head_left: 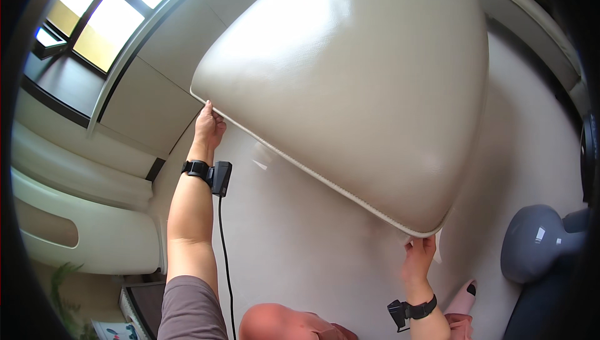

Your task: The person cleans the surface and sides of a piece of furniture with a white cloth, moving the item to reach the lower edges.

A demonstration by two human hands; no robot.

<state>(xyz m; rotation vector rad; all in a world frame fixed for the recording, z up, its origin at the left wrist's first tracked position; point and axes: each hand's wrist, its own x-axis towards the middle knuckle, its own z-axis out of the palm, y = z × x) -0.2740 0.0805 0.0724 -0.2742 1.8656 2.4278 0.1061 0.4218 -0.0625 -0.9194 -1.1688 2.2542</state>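
A large beige leather-look cushion (362, 96) with rounded corners and a piped, stitched edge fills the upper middle of the view. Its near edge slants from upper left down to the right. My left hand (210, 129) grips the left corner of that edge, thumb on top and fingers curled beneath. At the near right corner, my right hand (420, 257) holds the rim from below, its fingertips partly hidden under the cushion. Both wrists wear black straps with small black devices. The underside of the cushion is out of sight.
Pale smooth floor (287, 240) lies below the cushion. Beige panels (150, 102) and a window (106, 27) stand at upper left, a cream sofa-like piece (94, 240) at left. A glossy grey-blue rounded object (534, 243) sits at right. A black cable (224, 252) hangs beside my left arm.
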